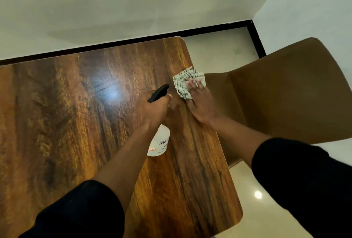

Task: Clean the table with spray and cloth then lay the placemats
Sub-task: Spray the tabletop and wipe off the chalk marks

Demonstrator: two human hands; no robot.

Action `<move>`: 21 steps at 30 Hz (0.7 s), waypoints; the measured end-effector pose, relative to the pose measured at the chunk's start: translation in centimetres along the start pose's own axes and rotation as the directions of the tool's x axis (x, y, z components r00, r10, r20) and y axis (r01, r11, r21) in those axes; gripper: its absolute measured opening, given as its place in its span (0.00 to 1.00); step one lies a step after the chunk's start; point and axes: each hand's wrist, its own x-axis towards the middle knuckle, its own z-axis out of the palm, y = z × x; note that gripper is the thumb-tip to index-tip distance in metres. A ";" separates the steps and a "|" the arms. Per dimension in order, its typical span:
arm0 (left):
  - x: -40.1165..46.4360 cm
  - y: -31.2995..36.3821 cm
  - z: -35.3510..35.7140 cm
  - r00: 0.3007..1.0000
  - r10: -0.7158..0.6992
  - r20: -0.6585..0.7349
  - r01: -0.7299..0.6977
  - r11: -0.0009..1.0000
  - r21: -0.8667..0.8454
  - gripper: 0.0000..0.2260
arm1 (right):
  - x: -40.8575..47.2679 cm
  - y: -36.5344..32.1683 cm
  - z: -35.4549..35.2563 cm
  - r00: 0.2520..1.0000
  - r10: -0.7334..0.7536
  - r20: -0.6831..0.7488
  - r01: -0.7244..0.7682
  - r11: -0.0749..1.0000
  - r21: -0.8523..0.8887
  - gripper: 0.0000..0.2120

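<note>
Two dark sleeves point(82, 211) reaching in from the near edge, forearms crossing the wooden table point(66, 123) toward its far right corner. Nearer in, gripping a spray bottle point(159, 140) with the left hand point(153, 110), fingers curling round the neck, clear body hanging back toward the wrist, black nozzle pointing away and slightly right; long axis running near-to-far. Just beyond and to the right, pressing a striped cloth point(187, 83) flat with the right hand point(202, 104), fingers straight, not curling round it. Cloth lying bunched at the table's right edge, partly overhanging toward the brown chair point(285, 93). Nozzle aiming just beside the cloth, so likely wetting the patch ahead of the wiping hand. Probably still working through the cleaning stage; needing the cloth drawn leftward across the unwiped wood next. Showing no placemats anywhere. Farther off, running a black skirting point(122, 44) under a pale wall.
</note>
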 end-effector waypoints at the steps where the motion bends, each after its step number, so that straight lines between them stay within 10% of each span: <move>1: 0.5 0.3 0.0 1.000 -0.005 -0.001 0.005 1.000 -0.006 0.19 | 1.8 0.0 -0.8 1.000 -0.013 0.004 0.013 1.000 -0.010 0.30; 6: 1.7 1.8 -0.9 1.000 -0.010 -0.029 0.008 0.998 -0.062 0.29 | 10.1 -0.8 -4.3 0.998 -0.025 0.058 0.028 0.998 -0.056 0.30; 16: 0.7 2.2 -6.2 0.997 0.054 -0.055 -0.058 0.996 -0.073 0.04 | 19.1 -3.3 -6.4 0.990 0.103 0.096 -0.101 0.994 -0.031 0.30; 21: -0.8 1.3 -9.4 0.992 0.101 -0.076 -0.106 0.992 -0.064 0.13 | 17.6 -6.5 -5.3 0.997 0.048 0.056 -0.044 0.997 -0.064 0.29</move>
